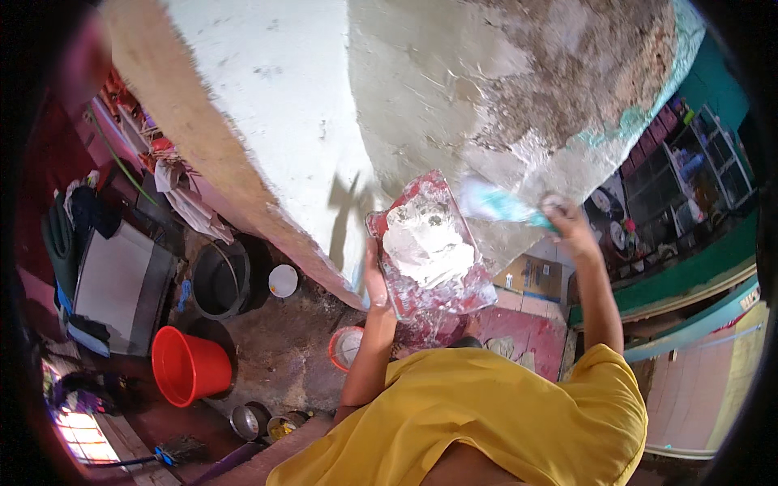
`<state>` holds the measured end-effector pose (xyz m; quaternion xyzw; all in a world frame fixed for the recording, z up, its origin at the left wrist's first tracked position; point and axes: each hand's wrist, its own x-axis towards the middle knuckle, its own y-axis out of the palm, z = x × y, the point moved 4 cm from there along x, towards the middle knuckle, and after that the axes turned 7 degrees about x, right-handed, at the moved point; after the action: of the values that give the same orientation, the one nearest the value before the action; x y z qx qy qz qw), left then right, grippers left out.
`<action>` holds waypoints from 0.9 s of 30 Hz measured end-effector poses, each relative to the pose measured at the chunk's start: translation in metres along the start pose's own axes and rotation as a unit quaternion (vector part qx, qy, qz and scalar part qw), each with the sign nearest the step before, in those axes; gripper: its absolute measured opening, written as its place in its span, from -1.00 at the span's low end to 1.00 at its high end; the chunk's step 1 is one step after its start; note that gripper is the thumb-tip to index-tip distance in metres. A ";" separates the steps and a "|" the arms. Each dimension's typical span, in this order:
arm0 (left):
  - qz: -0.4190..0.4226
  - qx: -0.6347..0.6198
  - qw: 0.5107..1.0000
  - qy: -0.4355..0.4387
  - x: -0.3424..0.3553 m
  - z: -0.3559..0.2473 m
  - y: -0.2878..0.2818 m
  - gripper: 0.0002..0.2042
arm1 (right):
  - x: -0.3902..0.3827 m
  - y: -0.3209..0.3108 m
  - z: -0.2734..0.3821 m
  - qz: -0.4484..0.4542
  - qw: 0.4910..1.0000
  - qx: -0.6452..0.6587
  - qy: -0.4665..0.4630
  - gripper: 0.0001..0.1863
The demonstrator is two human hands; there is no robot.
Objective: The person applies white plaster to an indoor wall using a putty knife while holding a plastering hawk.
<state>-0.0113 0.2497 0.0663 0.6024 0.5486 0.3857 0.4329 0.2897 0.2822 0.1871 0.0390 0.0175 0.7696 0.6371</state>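
My left hand point(377, 283) grips the left edge of a red plastic tray point(412, 193), its rim caked with white. A mound of white putty point(428, 247) lies in the tray. My right hand point(567, 223) is closed round the end of a teal-and-white trowel point(494, 201), blurred by motion, between the tray and the wall. In front of me the wall point(421, 89) is white on the left and grey and smeared in the middle. Rough brown bare patches point(579, 61) show at its upper right. Whether the trowel blade touches the wall, I cannot tell.
An orange-red bucket point(190, 368), a black bucket point(220, 279) and a white round lid point(284, 280) are on the floor at left. Metal pots point(247, 421) stand lower left. A small red-rimmed bucket point(347, 347) is below my left forearm. A cardboard box point(531, 277) sits right of the tray.
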 end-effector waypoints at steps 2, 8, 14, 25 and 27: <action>0.001 0.023 0.999 -0.023 -0.013 -0.004 0.003 -0.49 | 0.001 0.026 -0.048 0.068 0.991 0.103 0.055 -0.84; 0.009 0.008 0.998 -0.063 -0.035 -0.008 0.025 -0.47 | -0.003 0.029 -0.074 0.064 0.992 0.006 0.112 -0.82; -0.031 0.033 0.994 -0.102 -0.044 -0.003 -0.003 -0.45 | -0.027 -0.001 -0.054 0.043 0.984 -0.118 0.126 -0.77; 0.039 0.249 0.967 -0.025 -0.033 -0.003 -0.004 -0.43 | -0.013 -0.012 -0.126 -0.125 0.973 0.066 0.181 -0.76; 0.065 0.027 0.992 -0.106 -0.032 0.002 0.010 -0.43 | 0.002 0.015 -0.138 0.039 0.983 0.079 0.163 -0.78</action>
<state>-0.0094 0.2171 0.0754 0.6859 0.4697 0.3320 0.4457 0.2632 0.2847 0.0505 -0.0362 0.1802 0.7859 0.5903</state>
